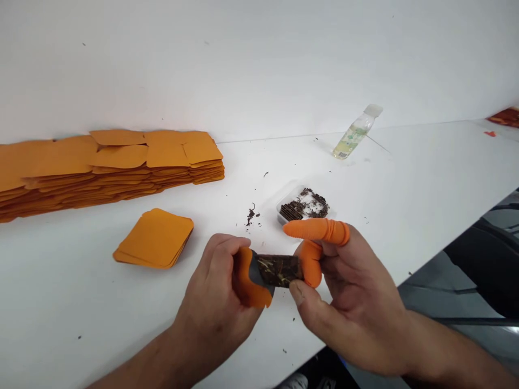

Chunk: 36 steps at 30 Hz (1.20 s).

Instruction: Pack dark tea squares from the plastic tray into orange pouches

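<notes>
My left hand (221, 289) is wrapped round a small orange paper pouch (249, 283), squeezed so that its grey-lined mouth bulges apart. A dark brown pressed slab with pale fibres, like compressed tea (279, 269), is at that mouth; how far it reaches inside is hidden. My right hand (344, 297) pinches the slab's outer end between the thumb and a finger in an orange rubber finger cot. Another finger in an orange cot stretches out above it. Beyond my right hand is a clear plastic tray (281, 219) with dark slabs and crumbs.
A long row of stacked orange pouches (121, 173) lies along the wall at the left. Nearer me is a smaller pouch stack (154, 237). A clear bottle of yellowish liquid (354, 135) stands tilted in view at the back right. Dark crumbs (251, 215) dot the white table.
</notes>
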Motion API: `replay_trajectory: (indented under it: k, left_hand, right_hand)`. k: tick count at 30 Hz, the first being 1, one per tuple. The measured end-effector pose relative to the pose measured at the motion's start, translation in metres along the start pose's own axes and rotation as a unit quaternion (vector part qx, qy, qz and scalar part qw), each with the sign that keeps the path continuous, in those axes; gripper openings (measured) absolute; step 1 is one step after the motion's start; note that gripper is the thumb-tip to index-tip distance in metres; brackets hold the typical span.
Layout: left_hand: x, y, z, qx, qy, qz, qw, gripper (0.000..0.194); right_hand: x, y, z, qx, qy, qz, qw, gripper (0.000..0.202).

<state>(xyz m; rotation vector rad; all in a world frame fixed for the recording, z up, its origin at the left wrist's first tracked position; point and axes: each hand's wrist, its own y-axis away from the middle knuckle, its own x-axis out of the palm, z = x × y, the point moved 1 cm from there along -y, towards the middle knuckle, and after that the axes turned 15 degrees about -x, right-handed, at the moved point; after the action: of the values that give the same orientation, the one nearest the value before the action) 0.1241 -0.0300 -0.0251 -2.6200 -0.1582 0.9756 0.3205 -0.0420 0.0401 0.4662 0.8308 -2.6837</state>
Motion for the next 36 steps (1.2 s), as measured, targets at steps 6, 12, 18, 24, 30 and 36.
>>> replay_trajectory:
  k: [6, 12, 18, 24, 30, 36]
  left_hand:
    - [0.0, 0.004, 0.002, 0.032, -0.002, 0.016, 0.999, 0.058]
    - [0.002, 0.004, -0.001, 0.002, 0.02, 0.043, 0.999, 0.047]
    - [0.004, 0.005, -0.001, 0.013, 0.019, 0.028, 0.999, 0.059]
    - [-0.004, 0.01, -0.005, 0.025, 0.015, 0.031, 0.999, 0.069]
    - [-0.034, -0.01, -0.017, -0.175, 0.112, 0.291, 0.934, 0.036]
    - [-0.044, -0.013, -0.011, -0.288, 0.239, 0.376, 0.847, 0.027]
  right_hand:
    - [-0.004, -0.009, 0.001, -0.001, 0.062, 0.072, 0.995, 0.054]
    - [0.002, -0.014, -0.004, -0.078, 0.102, 0.116, 0.985, 0.026]
    - [0.015, -0.023, -0.013, 0.091, 0.026, 0.118, 0.988, 0.048]
    - [0.015, -0.038, -0.015, 0.207, -0.09, 0.124, 0.966, 0.06]
    - [0.005, -0.046, -0.022, 0.101, -0.012, 0.171, 0.98, 0.025]
    - [0.007, -0.044, -0.022, 0.132, -0.118, 0.129, 0.976, 0.022]
